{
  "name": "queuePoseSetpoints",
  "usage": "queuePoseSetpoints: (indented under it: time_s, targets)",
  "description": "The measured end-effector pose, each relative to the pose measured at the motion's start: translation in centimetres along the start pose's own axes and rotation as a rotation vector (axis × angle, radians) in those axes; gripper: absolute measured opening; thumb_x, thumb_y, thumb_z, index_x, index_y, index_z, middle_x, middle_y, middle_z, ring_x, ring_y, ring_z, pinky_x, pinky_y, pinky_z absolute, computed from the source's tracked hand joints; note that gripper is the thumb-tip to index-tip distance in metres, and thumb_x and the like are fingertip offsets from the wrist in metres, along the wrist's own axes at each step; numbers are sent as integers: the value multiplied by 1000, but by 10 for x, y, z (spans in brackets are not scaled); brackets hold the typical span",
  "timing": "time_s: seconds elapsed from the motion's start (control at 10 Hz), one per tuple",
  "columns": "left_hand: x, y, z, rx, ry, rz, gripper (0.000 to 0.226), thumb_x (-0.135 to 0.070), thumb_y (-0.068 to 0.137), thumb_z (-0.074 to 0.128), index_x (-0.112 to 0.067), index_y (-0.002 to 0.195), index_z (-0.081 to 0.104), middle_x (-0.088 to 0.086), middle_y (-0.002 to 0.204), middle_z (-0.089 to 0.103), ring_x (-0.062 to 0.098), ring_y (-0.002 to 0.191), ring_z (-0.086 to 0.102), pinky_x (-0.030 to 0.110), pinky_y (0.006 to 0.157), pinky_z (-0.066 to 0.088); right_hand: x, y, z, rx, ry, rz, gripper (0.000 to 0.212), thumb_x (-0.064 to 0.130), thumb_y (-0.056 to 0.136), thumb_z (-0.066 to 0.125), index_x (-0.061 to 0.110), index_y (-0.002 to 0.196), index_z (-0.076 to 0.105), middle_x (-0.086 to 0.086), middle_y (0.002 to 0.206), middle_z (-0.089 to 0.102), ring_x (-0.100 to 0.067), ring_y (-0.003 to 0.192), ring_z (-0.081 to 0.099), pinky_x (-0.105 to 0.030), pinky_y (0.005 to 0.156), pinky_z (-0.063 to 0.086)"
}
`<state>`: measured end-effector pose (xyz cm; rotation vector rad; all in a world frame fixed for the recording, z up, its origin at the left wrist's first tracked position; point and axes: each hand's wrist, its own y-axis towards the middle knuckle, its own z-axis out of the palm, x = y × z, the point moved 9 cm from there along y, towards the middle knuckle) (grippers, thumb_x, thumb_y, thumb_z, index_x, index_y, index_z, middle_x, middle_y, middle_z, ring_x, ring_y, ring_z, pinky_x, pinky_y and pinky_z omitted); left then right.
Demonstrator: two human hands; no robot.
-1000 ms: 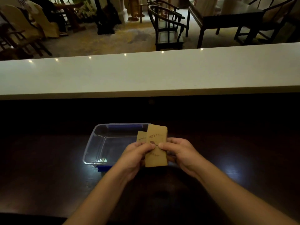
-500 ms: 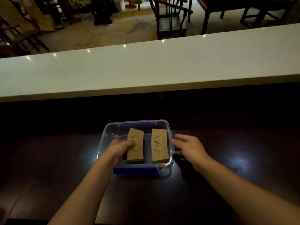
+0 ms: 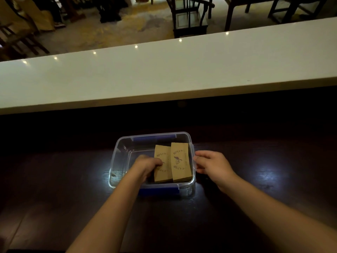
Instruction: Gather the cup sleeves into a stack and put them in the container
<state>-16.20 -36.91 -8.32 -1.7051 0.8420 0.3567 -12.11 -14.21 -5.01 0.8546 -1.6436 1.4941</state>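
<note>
A clear plastic container (image 3: pixel 118 161) with blue clips stands on the dark table. Two stacks of brown printed cup sleeves lie side by side in its right half. The left stack (image 3: pixel 164 172) touches the right stack (image 3: pixel 181 161), which rests against the container's right wall. My left hand (image 3: pixel 147 166) reaches inside the container, and its fingers are closed on the left stack's left edge. Outside the container, my right hand (image 3: pixel 212 163) has its fingertips and thumb on the right wall and rim.
A long white counter ledge (image 3: pixel 164 70) runs across behind the dark table (image 3: pixel 54 179). Chairs and tables stand on the floor beyond it. The container's left half holds nothing but a small scrap (image 3: pixel 114 174).
The sleeves went from both hands into the container as two stacks. My left hand has since slid the left stack against the right one, and my right hand has closed on the container's right side.
</note>
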Motion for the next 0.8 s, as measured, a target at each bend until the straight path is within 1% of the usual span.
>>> queuePoseSetpoints:
  time_s: [0.1, 0.2, 0.3, 0.4, 0.5, 0.6, 0.7, 0.8]
  targets:
    - [0, 0, 0, -29, 21, 9, 7, -12, 89, 62, -15, 88, 56, 7, 89, 65, 19, 78, 64, 31, 64, 53, -1, 1, -1, 4, 6, 8, 26, 10, 91, 60, 8, 117, 65, -9, 98, 73, -14, 83, 70, -17, 60, 53]
    - [-1, 1, 0, -57, 60, 17, 6, -14, 88, 63, -13, 88, 57, 10, 94, 66, 22, 82, 65, 32, 65, 53, -4, 2, -1, 7, 12, 17, 29, 10, 91, 61, 6, 120, 64, -9, 99, 72, -13, 82, 69, -16, 58, 53]
    - [-4, 0, 2, -59, 111, 35, 9, -18, 89, 62, -11, 93, 59, 10, 94, 66, 19, 78, 64, 29, 61, 51, -4, 2, -1, 6, 33, 19, 28, 10, 91, 61, 6, 118, 64, -10, 98, 72, -13, 81, 69, -16, 58, 53]
    - [-6, -4, 5, -65, 126, 40, 13, -21, 89, 62, -10, 96, 59, 6, 86, 64, 17, 73, 61, 27, 54, 46, -5, 3, -1, 15, 47, 27, 27, 10, 91, 62, 7, 117, 65, -10, 99, 73, -15, 83, 70, -20, 61, 54]
    - [-6, -7, 5, -59, 76, 13, 21, -22, 88, 63, -9, 103, 59, 10, 93, 66, 21, 79, 64, 30, 58, 49, -6, 5, -3, 1, 20, 23, 26, 13, 90, 63, 9, 115, 67, -11, 101, 73, -24, 90, 71, -29, 71, 57]
    - [-8, -12, 8, -26, 60, 18, 25, -28, 89, 60, -10, 105, 58, 11, 98, 66, 23, 84, 64, 32, 61, 49, -4, 2, -10, -15, -5, 1, 17, 18, 91, 61, 11, 103, 71, -11, 96, 74, -25, 89, 70, -32, 76, 58]
    - [-15, -20, 7, -92, 54, 49, 27, -32, 89, 58, -8, 102, 58, 10, 91, 62, 22, 78, 60, 35, 68, 49, 7, -8, -24, -39, -8, -31, 16, 21, 92, 59, 13, 98, 71, -7, 87, 70, -20, 79, 65, -36, 78, 57]
    - [-30, -41, -8, -360, 175, 207, 38, -34, 89, 58, -6, 116, 57, 5, 85, 58, 16, 70, 52, 32, 64, 45, 25, -17, -48, -63, -57, -107, 16, 21, 91, 59, 15, 99, 72, -7, 82, 69, -19, 75, 63, -40, 78, 57]
